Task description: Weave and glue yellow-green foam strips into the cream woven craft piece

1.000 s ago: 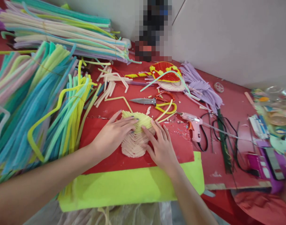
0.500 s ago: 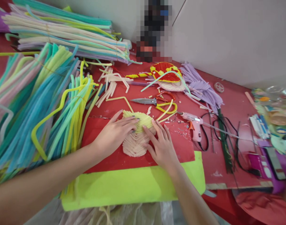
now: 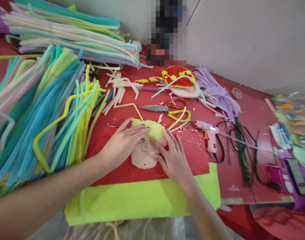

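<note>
A flat piece made of pipe cleaners (image 3: 143,156), pale yellow at the top and cream below in a V pattern, lies on a red sheet (image 3: 112,173). My left hand (image 3: 127,138) rests with fingers stretched over its upper left part. On its right edge lies my right hand (image 3: 171,151), fingers spread and touching the piece. Just beyond are scissors (image 3: 156,108) with red and yellow handles, lying open. A bent pale yellow pipe cleaner (image 3: 126,105) lies above the left hand, and more yellow strips (image 3: 179,121) lie above the right.
Bundles of coloured pipe cleaners (image 3: 54,90) fill the left side. A pink glue gun (image 3: 209,135) with a black cable lies at right. Behind are a red and yellow fan-shaped piece (image 3: 179,75) and a lilac bundle (image 3: 217,90). A lime sheet (image 3: 142,203) lies along the front.
The view has shifted slightly, so things appear a little further right. Both hands stay on the pipe-cleaner piece, with only slight movement of the right fingers.
</note>
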`<state>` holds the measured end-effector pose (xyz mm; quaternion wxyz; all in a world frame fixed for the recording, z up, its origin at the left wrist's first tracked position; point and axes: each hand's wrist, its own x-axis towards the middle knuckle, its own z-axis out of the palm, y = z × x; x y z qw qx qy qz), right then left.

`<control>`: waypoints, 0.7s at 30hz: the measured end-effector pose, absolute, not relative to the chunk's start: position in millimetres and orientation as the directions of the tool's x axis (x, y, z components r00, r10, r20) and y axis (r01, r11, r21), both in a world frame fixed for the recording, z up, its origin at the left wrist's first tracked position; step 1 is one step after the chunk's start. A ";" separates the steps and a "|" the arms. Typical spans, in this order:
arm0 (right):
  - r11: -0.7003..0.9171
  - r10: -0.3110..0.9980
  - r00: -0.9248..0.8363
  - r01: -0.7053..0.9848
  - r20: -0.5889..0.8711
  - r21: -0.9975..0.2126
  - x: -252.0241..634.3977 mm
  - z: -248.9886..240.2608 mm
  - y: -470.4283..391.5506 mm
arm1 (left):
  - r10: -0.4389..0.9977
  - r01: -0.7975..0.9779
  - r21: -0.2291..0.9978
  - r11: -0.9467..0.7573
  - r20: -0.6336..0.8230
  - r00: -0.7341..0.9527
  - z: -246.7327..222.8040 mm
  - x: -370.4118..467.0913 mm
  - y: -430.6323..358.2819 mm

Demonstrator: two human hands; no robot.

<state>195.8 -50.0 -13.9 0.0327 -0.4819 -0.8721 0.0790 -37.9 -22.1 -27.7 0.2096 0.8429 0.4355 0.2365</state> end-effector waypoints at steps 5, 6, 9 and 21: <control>0.539 0.841 -0.540 0.829 0.039 -0.151 198.3 -19.2 -52.4 | 0.832 0.631 0.564 -0.533 0.216 0.511 -26.9 -37.8 -22.0; 0.549 0.835 -0.549 0.823 0.044 -0.145 198.8 -20.0 -52.4 | 0.831 0.631 0.561 -0.536 0.216 0.513 -26.9 -37.8 -22.1; 0.601 0.796 -0.605 0.787 0.012 -0.139 200.1 -21.0 -50.8 | 0.829 0.635 0.553 -0.540 0.218 0.515 -27.0 -37.8 -22.4; 0.630 0.765 -0.642 0.764 -0.061 -0.138 199.0 -14.8 -48.1 | 0.828 0.641 0.546 -0.539 0.206 0.521 -27.5 -37.6 -22.2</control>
